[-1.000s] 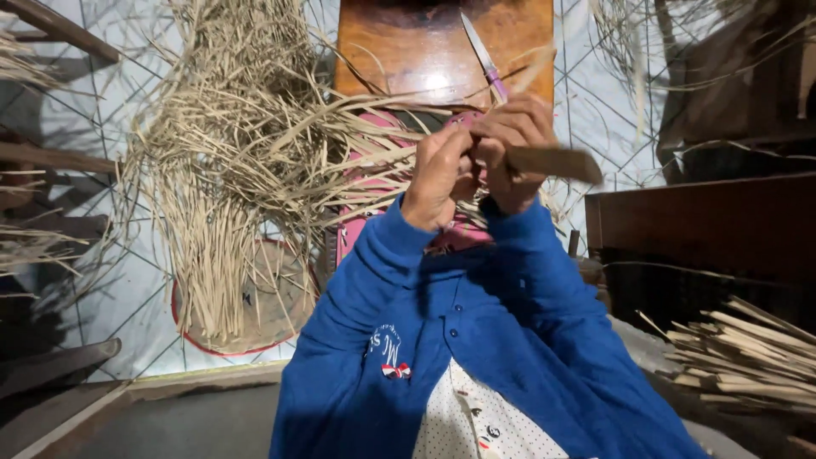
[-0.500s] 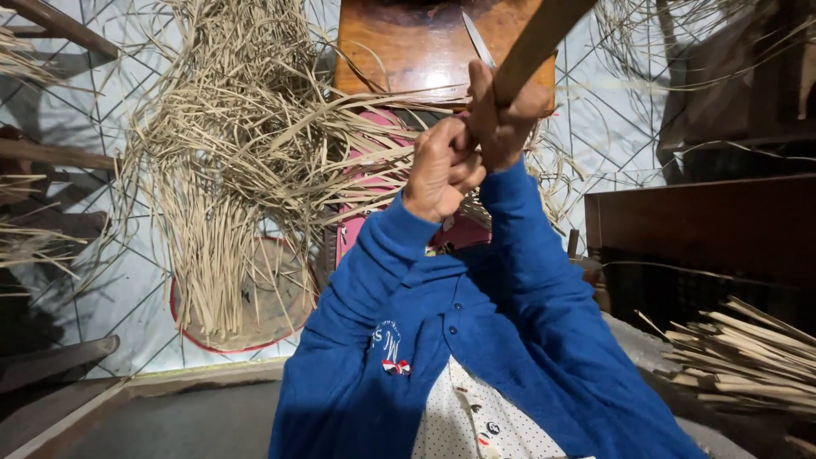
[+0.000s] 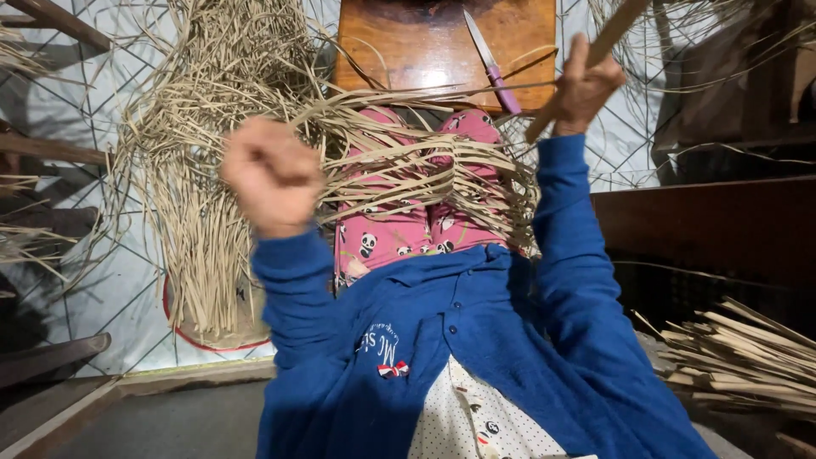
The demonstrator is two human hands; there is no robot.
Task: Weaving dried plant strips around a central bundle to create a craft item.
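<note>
The head view looks down, and the biggest thing we see is a big pile of thin dry straw strips [image 3: 229,144] spread over the pale floor sheet [image 3: 102,289], with some strips lying across our lap. Next we see our blue jacket [image 3: 459,340], with pink trousers [image 3: 399,234] that have little pandas on them just past it. Past our knees stands a brown wooden board [image 3: 425,47]. At the right sits a bundle of flat split sticks [image 3: 739,353], well apart from our hands. Our left hand [image 3: 270,174] is up in front of the straw pile. It is blurry, and its fingers are curled tight into a fist; we cannot tell if anything is inside it. Our right hand [image 3: 586,85] is up high at the right, far from the left one. Its fingers are pressed around a long flat brown stick [image 3: 614,32] that slants up to the top edge. A small knife [image 3: 491,61] with a purple handle lies on the board, near the right hand but not touching it.
</note>
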